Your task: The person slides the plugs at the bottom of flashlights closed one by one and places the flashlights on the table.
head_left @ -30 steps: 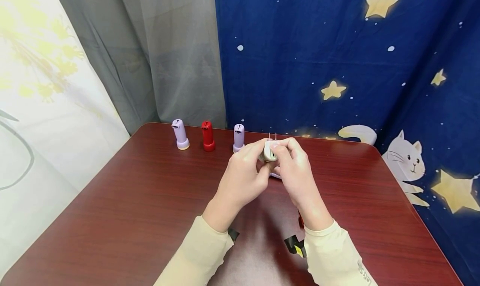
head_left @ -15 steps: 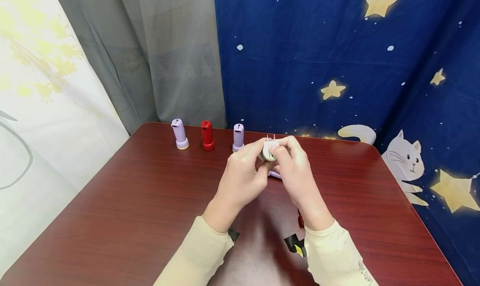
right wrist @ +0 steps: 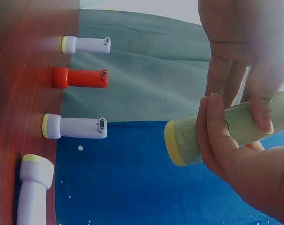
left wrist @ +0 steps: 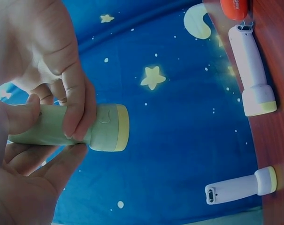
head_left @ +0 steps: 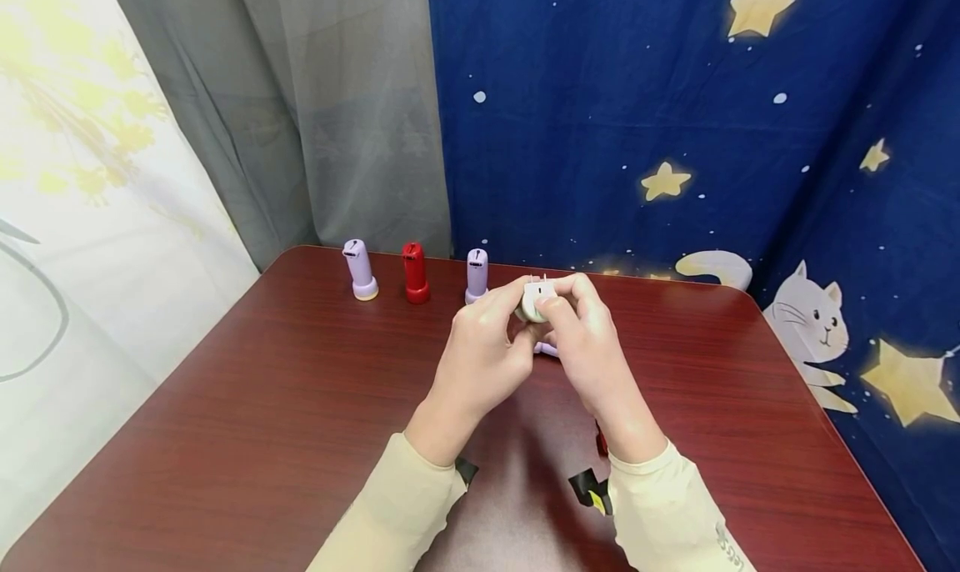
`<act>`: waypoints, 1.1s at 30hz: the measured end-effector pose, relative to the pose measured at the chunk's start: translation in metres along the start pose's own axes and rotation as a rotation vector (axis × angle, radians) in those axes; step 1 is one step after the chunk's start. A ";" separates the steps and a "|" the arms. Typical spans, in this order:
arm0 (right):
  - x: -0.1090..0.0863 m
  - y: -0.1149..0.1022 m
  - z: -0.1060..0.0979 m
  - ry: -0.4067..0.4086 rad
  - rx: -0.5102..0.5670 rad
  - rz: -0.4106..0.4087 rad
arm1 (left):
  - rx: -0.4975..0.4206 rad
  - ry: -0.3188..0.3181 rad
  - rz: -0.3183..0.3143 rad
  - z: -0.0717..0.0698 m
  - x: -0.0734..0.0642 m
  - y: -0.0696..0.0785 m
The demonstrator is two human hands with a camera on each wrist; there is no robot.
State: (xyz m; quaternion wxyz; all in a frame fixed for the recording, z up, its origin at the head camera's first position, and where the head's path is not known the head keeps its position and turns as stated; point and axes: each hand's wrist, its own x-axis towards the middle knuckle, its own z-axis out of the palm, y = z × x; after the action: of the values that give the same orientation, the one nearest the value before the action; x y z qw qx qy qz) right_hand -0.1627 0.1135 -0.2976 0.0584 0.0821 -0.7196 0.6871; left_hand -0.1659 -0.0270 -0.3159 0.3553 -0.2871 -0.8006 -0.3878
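A pale green flashlight [head_left: 531,305] is held up over the table in both hands, its yellow-rimmed head [left wrist: 123,127] pointing down. Two thin metal plug prongs [head_left: 544,279] stick out at its upper end, beside a small dark slot. My left hand [head_left: 487,347] grips the body from the left, with fingers wrapped along it. From the other side my right hand [head_left: 592,343] holds it too, its thumb [head_left: 557,309] on the white end face near the prongs. In the right wrist view, right-hand fingers [right wrist: 214,117] curl around the flashlight [right wrist: 181,140] just behind its head.
Near the back edge stand a lavender flashlight [head_left: 361,269], a red flashlight [head_left: 416,273] and a second lavender flashlight [head_left: 477,274]. Another lavender flashlight [left wrist: 249,61] is mostly hidden behind the hands in the head view. A red item [left wrist: 234,8] is beside it. Curtains hang behind the table [head_left: 337,388].
The flashlight's end has tilted slightly and shifted a little left; the prongs look shorter and the dark slot now shows above the right thumb. Both hands keep their hold.
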 end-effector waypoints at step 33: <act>0.000 0.003 -0.007 -0.082 -0.024 -0.003 | 0.013 -0.032 -0.037 -0.003 0.003 0.001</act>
State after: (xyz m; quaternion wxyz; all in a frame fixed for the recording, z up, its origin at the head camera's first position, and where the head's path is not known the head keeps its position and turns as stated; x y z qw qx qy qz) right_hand -0.1634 0.1207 -0.2997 0.0309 0.1109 -0.7292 0.6745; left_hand -0.1664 -0.0284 -0.3121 0.3373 -0.2761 -0.8138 -0.3845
